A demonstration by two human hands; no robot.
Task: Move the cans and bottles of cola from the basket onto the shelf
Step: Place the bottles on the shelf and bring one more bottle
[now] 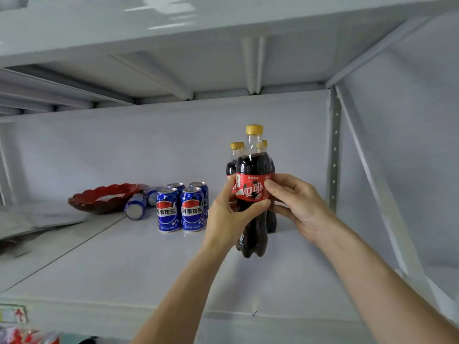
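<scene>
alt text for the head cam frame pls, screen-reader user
Both hands, left hand and right hand, grip a yellow-capped cola bottle by its red label, over a white shelf. Two more bottles stand behind it; left of them are upright blue cans, toppled cans and a red dish.

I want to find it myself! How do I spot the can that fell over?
Look at the white shelf, left of the bottle in the hands. Beside the red bowl stand blue cans. The tipped can lies on its side between them, its round silver end facing you.
</scene>
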